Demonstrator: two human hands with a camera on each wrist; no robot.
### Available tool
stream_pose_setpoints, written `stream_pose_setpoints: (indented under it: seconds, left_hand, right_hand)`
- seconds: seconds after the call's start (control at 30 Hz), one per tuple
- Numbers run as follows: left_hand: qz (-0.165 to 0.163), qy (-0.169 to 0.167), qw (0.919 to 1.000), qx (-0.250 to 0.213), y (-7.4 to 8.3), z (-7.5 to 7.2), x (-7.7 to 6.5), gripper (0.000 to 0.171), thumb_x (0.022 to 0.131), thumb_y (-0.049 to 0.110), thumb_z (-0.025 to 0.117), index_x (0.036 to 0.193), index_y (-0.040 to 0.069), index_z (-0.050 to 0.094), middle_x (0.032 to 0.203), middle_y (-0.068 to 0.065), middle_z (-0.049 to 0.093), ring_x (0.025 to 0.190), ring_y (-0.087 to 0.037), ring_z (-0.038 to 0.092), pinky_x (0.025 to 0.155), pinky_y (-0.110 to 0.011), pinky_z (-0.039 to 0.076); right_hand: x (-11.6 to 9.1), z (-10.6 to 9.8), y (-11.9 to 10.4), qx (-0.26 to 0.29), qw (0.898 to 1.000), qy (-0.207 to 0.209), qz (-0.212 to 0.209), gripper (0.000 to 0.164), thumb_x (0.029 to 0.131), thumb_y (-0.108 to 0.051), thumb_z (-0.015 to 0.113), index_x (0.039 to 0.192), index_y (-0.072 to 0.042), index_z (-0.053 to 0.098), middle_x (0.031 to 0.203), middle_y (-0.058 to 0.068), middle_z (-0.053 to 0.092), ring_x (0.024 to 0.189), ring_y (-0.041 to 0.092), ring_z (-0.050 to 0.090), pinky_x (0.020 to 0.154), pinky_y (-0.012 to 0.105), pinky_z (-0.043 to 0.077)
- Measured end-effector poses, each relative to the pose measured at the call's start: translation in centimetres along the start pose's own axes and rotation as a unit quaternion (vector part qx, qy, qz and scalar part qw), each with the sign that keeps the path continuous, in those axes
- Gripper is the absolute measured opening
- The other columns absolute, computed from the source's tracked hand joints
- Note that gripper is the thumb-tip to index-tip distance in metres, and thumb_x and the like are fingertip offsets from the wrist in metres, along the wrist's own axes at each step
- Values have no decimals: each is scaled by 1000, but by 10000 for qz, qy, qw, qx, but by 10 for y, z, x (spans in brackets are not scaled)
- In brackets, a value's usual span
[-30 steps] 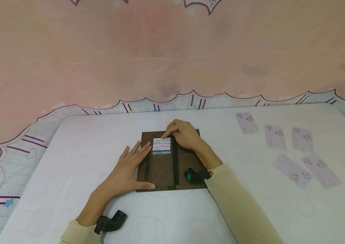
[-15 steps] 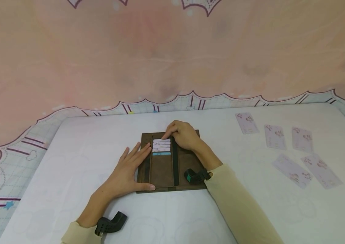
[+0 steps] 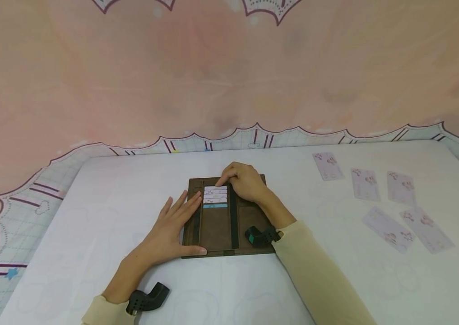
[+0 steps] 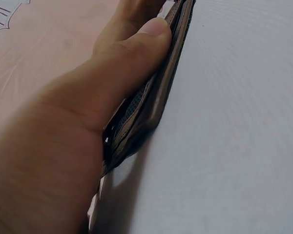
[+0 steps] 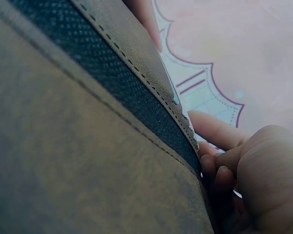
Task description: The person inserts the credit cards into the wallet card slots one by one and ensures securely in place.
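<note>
Touching wallet [image 3: 215, 231]: left hand [image 3: 168, 235] splayed, right hand [image 3: 245, 181] grip unclear; loose cards [image 3: 365, 185] head-view only.

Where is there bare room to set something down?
The white table is bare left of the left hand, and between wallet and loose cards, beyond the right sleeve. It is crowded at the wallet, where the right hand works, and among those closely set cards.
</note>
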State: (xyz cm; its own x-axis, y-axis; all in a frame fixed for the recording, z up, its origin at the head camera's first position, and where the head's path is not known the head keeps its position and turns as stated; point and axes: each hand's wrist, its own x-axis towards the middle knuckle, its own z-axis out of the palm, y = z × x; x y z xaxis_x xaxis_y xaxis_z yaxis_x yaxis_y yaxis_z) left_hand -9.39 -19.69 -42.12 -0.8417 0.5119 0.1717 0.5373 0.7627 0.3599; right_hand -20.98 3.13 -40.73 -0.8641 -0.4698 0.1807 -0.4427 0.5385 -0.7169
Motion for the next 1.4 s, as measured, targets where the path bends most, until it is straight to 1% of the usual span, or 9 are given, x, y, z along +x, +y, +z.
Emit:
stream_pose_setpoints:
  seconds: [0.33,0.5,0.63,0.77,0.9,1.0,1.07,1.2,1.4]
  left_hand:
    - [213,102,9997,-48,0,-1,0,123,60,66,78,152,6,23,156,-9,23,143,-37,10,113,-57,1]
    - [234,101,9995,197,1,1,1,120,63,69,73,153,8,21,158,-8,20,144,-36,9,114,-53,3]
    - [217,122,9994,260,3,2,2,116,67,70,70,153,8,22,159,-6,17,144,-35,9,114,-53,4]
    - [143,137,9994,274,4,3,0,113,69,70,68,153,9,23,159,-4,17,144,-35,10,114,-54,4]
    - [96,134,9992,354,3,4,0,113,69,72,66,153,10,22,159,-4,18,144,-34,9,114,-54,4]
    - [82,143,9991,402,3,3,0,114,69,72,66,153,10,21,159,-4,17,144,-34,9,114,-54,4]
    - [61,125,9991,392,3,3,0,113,69,72,66,153,10,21,159,-4,17,144,-34,8,114,-54,3]
    - [18,95,9995,303,4,2,-1,113,70,70,68,153,9,22,158,-5,18,144,-34,8,113,-54,3]
    - [2,106,9997,228,6,2,-1,112,69,67,70,152,8,24,158,-6,20,144,-35,9,113,-55,4]
  right_hand:
    - [0,0,1,5,10000,49,-23,37,95,2,50,83,-18,79,100,-3,65,100,16,60,90,34,48]
    - [-2,-2,-1,-38,10000,41,-7,37,96,0,49,84,-18,78,101,-2,65,100,18,60,89,36,48]
    - [-3,-2,-1,-101,9999,41,35,37,97,-1,48,84,-19,78,101,-3,65,100,17,59,88,35,48]
    - [-6,-6,-6,-22,10000,73,-4,31,97,-2,50,92,-16,77,102,-2,66,100,16,60,88,34,48]
    - [-13,-26,-11,-20,9994,319,-141,23,98,-6,52,102,-13,74,105,2,67,98,18,60,86,35,50]
    - [-21,-50,-10,-22,9982,569,-185,21,97,-8,54,106,-11,72,109,4,67,97,20,61,83,38,50]
    - [-27,-67,-5,-14,9975,701,-105,20,97,-10,55,109,-10,71,110,5,67,98,21,61,81,38,50]
    - [-39,-94,13,-66,9959,881,191,22,98,-15,56,115,-11,68,114,7,66,102,24,60,81,41,50]
    - [-61,-127,48,-204,9899,1269,600,27,97,-19,58,121,-8,64,110,12,66,105,30,59,84,45,48]
